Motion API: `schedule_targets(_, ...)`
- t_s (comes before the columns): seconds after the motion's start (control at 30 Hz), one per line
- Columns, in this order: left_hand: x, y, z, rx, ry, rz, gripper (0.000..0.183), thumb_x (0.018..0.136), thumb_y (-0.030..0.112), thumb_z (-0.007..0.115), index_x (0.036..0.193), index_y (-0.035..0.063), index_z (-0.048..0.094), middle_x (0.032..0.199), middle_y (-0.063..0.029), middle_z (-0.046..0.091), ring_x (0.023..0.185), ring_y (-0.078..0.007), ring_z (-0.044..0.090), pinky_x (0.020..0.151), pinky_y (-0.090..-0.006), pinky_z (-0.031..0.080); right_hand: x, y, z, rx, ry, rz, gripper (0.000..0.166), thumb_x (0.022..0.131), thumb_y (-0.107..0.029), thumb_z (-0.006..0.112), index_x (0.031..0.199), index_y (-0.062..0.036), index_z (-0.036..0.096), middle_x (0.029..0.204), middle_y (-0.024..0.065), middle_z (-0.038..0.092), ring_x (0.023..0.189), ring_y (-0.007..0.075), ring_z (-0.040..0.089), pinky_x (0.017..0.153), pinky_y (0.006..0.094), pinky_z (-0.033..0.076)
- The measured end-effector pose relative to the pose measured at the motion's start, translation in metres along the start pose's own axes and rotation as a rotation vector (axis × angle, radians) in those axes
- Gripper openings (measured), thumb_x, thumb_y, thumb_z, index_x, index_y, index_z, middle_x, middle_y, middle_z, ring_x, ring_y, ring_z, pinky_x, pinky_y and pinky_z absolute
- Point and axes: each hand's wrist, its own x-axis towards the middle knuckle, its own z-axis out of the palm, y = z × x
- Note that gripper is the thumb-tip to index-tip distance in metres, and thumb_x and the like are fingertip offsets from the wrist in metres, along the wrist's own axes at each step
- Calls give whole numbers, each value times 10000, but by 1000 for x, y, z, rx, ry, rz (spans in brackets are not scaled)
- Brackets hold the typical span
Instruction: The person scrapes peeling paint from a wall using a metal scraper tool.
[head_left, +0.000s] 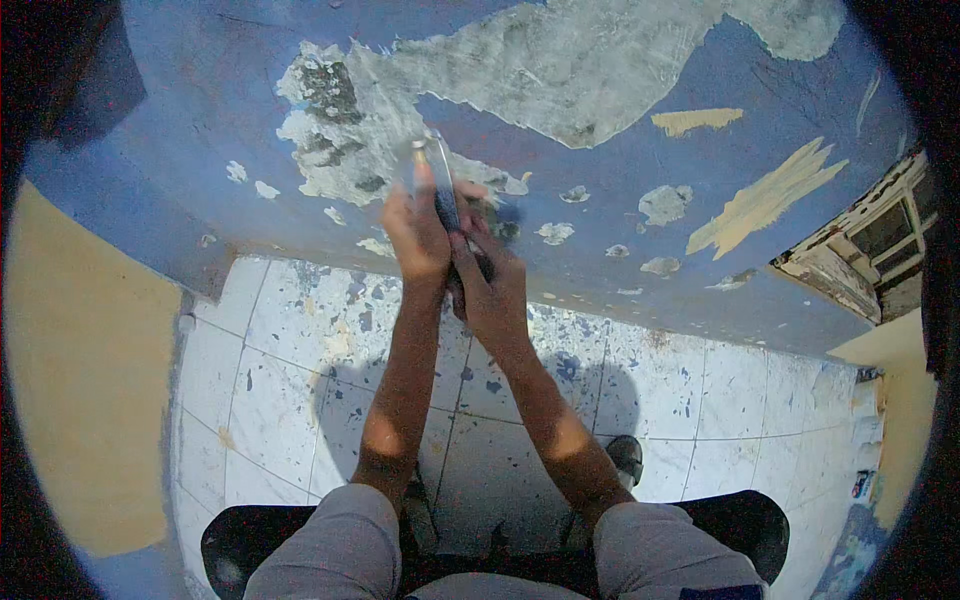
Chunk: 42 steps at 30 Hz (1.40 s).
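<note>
Both my hands hold a blurred hand tool (448, 202), a metal-edged scraper or knife with a dark body. Its tip points up at the bare grey patch on the blue painted wall (540, 180); I cannot tell whether it touches. My left hand (420, 232) wraps the upper part, with a small light-coloured end (419, 150) showing above the fingers. Lower down, my right hand (495, 289) grips a dark handle. Around the tool the paint has come off in a ragged area, exposing grey plaster (330, 154) with darker spots.
Paint flakes (491, 386) litter the white tiled floor (660, 390) below the wall. A weathered wooden frame (847, 270) stands at the right. To the left is a yellow wall panel (90, 375). My dark shoe (626, 457) shows beyond my right forearm.
</note>
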Motion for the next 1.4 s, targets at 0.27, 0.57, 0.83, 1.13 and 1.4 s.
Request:
schedule_targets(0.27, 40, 67, 11, -131, 120, 128, 408, 993, 332, 461, 908, -55, 556, 685, -154, 634, 484, -144, 512, 463, -298, 477, 38, -61, 18, 2, -143, -222, 277, 963, -218, 546, 1124, 1, 598, 604, -18, 497, 534, 51, 445, 463, 236, 354)
schedule_targets(0.57, -5, 15, 4, -111, -16, -42, 452, 994, 329, 457, 792, -45, 613, 657, -105, 626, 489, -125, 519, 511, -303, 521, -12, -18, 10, 97, -20, 101, 329, 968, -252, 510, 1183, -10, 570, 661, 78, 556, 546, 124, 509, 531, 302, 423)
schedule_targets(0.83, 15, 36, 13, -10, -14, 22, 459, 977, 360, 490, 841, -64, 600, 673, -123, 638, 518, -146, 581, 523, -289, 529, 15, -42, 3, 13, -24, 40, 313, 973, -247, 512, 1147, 4, 577, 696, 83, 582, 541, 127, 509, 523, 295, 419)
schedule_targets(1.13, 11, 53, 5, 50, 72, 14, 365, 991, 288, 470, 963, -67, 548, 766, -159, 674, 519, -135, 577, 501, -269, 533, 8, -46, 23, 245, -135, 124, 290, 974, -259, 516, 1100, -2, 566, 631, 29, 503, 504, 87, 462, 473, 277, 386)
schedule_targets(1.4, 5, 29, -4, 111, 13, -19, 334, 998, 266, 459, 925, -51, 538, 749, -150, 674, 533, -127, 565, 518, -295, 552, -10, -19, 30, 397, -27, 191, 287, 984, -253, 503, 1177, -48, 559, 562, -20, 457, 389, 44, 349, 340, 216, 271)
